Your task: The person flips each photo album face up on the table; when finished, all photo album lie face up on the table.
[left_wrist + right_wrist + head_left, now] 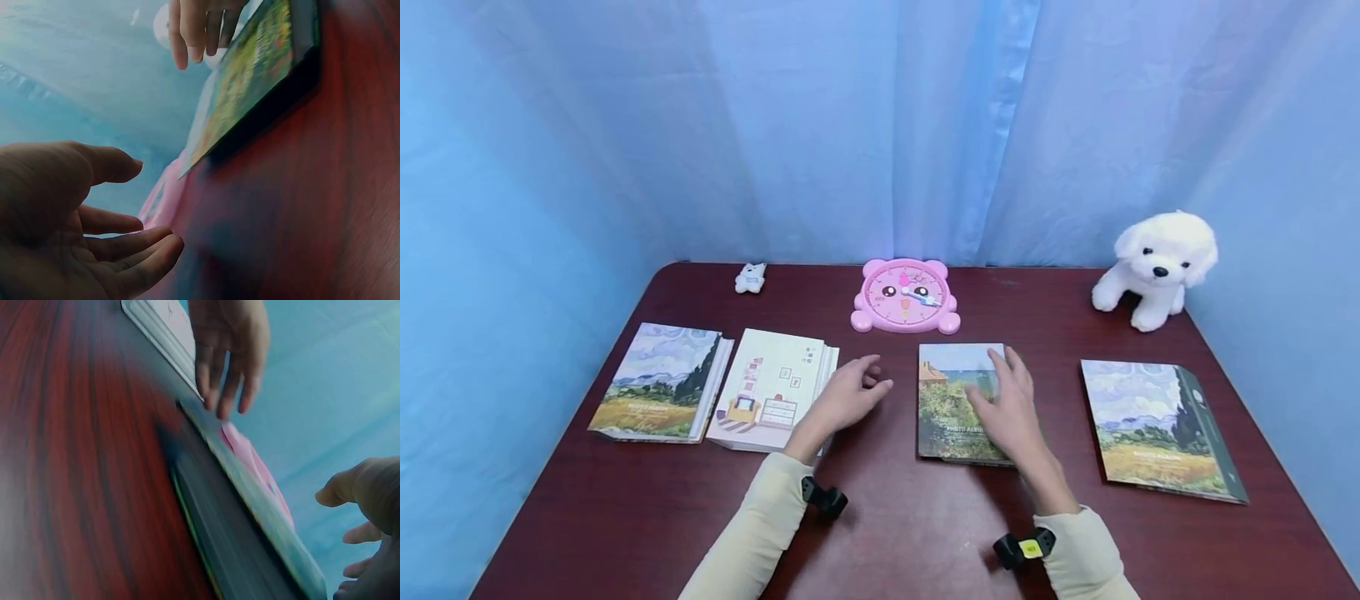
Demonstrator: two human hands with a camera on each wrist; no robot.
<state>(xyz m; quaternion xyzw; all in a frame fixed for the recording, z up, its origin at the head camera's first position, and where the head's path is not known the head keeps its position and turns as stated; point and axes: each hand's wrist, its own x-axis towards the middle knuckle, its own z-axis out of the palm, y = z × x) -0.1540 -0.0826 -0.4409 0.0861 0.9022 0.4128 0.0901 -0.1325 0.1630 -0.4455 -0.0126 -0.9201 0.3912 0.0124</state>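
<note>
A photo album (955,408) with a garden and sea picture on its cover lies in the middle of the table. Above its right side hovers my right hand (1011,404), fingers spread and relaxed, holding nothing. My left hand (848,393) is between this album and a white album (767,383) with a drawn room on it. Its fingers are loosely bent with nothing in them. In the left wrist view the left hand (94,225) faces the album's edge across a gap. The right wrist view has the right hand (369,525) beside the album (244,487).
A landscape-covered album (658,379) lies at the far left, and a similar one (1161,429) at the right. Along the back stand a small white figure (750,278), a pink toy clock (906,296) and a white plush dog (1157,267). Blue curtains (820,125) surround the table.
</note>
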